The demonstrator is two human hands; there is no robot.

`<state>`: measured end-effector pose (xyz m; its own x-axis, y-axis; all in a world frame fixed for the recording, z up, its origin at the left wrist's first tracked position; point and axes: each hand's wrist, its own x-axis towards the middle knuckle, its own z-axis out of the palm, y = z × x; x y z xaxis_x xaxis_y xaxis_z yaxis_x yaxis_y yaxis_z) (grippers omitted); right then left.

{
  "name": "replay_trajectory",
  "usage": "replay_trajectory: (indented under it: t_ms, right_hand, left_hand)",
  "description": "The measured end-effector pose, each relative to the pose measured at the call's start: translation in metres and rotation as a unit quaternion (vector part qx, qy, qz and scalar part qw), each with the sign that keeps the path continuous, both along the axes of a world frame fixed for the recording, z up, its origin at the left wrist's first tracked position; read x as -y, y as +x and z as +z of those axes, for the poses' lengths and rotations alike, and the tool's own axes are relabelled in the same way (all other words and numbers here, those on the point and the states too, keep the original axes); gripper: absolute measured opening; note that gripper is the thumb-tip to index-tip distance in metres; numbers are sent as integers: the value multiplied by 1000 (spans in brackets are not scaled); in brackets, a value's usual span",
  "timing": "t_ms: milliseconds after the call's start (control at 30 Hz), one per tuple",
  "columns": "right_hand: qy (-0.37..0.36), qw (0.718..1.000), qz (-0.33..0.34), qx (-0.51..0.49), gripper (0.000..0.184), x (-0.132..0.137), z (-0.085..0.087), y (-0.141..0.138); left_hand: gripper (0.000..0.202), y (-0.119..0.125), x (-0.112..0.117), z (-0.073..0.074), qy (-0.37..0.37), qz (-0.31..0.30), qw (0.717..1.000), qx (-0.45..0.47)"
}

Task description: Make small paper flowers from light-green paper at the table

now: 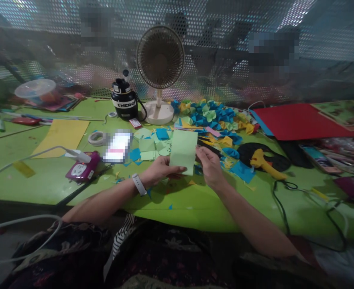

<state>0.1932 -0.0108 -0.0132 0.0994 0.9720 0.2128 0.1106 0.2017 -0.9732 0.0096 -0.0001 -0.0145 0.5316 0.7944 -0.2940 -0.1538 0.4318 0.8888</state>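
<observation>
- Quick look at our bench: the pale green sheet [183,152] is up between both hands, lifted off the green table [195,212]. Pinching it from both sides seems to keep it flat and clear of the scraps below.
- Our left hand [161,170], with the white watch [138,184], is closed on the sheet's lower left edge, fingers curled and gripping.
- Our right hand [210,166] is pinching the opposite edge, just beside some black handles [207,145]. They might be scissors, but we can't tell from here.
- Right under and around the hands are blue scraps [243,171] and green squares [148,144], with a big heap of blue and green paper pieces [207,114] behind. It looks like they're kept within easy reach.
- The yellow glue gun [263,163] rests on a black mat [275,158], probably to catch drips.
- Off to the left are a tape roll [96,138], a yellow card [61,137] and a plugged-in pink power strip [83,167]. The red sheet [303,120] lies far right, and the fan [160,57] stands at the back, facing us, likely for the heat.
</observation>
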Motion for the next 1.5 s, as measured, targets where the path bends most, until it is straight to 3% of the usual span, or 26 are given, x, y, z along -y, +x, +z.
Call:
replay_trajectory:
  t_ms: [533,1267,1500]
  right_hand:
    - [-31,999,36,-7,45,4,7,-1]
    - [-25,1000,-3,13,45,3,7,-3]
    - [-72,990,94,73,47,0,6,-1]
  left_hand:
    - [15,1,2,8,-5,8,1000,-26]
    - [23,-1,-2,1,14,-27,999,-20]
    - [25,-1,-5,1,80,31,996,-25]
